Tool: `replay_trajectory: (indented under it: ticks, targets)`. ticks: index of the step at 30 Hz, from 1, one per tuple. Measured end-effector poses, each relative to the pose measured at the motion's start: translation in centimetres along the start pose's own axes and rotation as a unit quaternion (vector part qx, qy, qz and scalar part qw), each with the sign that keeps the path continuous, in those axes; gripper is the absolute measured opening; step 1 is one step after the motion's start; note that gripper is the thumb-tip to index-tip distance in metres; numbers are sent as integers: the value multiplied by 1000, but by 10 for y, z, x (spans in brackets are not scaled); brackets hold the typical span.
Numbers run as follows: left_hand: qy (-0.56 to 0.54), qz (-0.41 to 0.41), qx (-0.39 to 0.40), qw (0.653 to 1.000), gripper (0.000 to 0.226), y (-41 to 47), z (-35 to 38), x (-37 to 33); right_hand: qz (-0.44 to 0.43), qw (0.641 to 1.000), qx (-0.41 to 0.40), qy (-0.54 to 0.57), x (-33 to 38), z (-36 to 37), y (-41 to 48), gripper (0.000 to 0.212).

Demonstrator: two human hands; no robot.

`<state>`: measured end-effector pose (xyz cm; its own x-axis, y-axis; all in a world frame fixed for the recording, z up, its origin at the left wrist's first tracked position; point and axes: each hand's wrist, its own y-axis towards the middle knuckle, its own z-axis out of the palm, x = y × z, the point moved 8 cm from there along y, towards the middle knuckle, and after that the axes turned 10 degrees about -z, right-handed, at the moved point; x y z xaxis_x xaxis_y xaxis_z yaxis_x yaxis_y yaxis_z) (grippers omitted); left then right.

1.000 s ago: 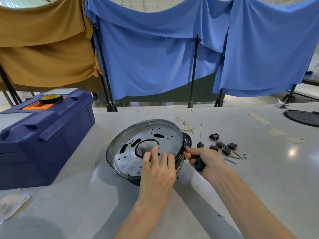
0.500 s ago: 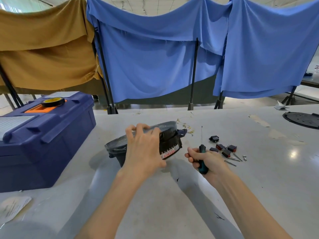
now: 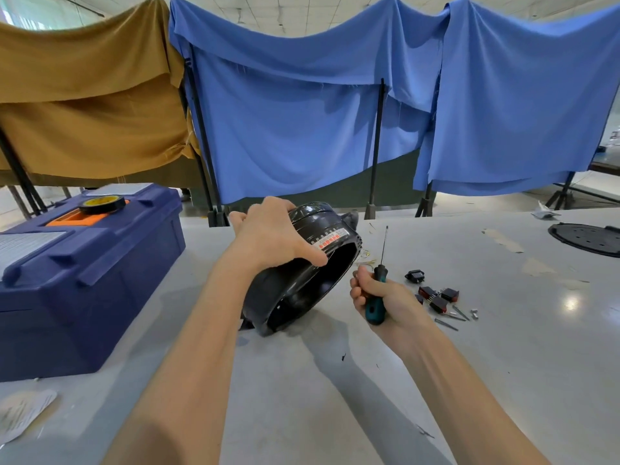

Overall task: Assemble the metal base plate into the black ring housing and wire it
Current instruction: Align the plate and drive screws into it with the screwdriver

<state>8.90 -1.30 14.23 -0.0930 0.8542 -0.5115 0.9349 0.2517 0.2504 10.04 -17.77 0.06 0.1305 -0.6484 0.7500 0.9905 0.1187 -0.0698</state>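
The black ring housing stands tipped on its lower edge at the table's middle, its open underside facing me and a red-and-white label on its wall. My left hand grips it over the top rim, thumb on the label side. The metal base plate is hidden on the far side of the housing. Just to the right, my right hand holds a green-handled screwdriver upright in its fist, tip pointing up.
A blue toolbox with a tape roll on its lid stands at the left. Small black-and-red switches and loose screws lie right of my right hand. A black round cover lies far right. Paper sits at the near left.
My left hand moved from the plate's inside to the rim and tipped the housing over, away from me, so its open underside now faces me. My right hand stayed on the screwdriver.
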Motion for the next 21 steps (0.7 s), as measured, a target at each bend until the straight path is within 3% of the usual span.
replay_trajectory:
  ticks: [5,10,14,17,21]
  targets:
    - [-100,-68,61,991,75,5,0,20,-22,1000,11,-6,9,12,3,17]
    - [-155,-75,66,983,46,6,3,24,-30,999,10,19,12,31,6,22]
    - [-170,-71,67,981,45,4,4,22,-16,998,11,63,10,41,5,4]
    - [-169,-69,67,981,45,3,3,21,-19,997,5,72,11,44,3,11]
    - [-171,-70,68,980,43,0,2,18,-46,997,-17,64,14,45,3,2]
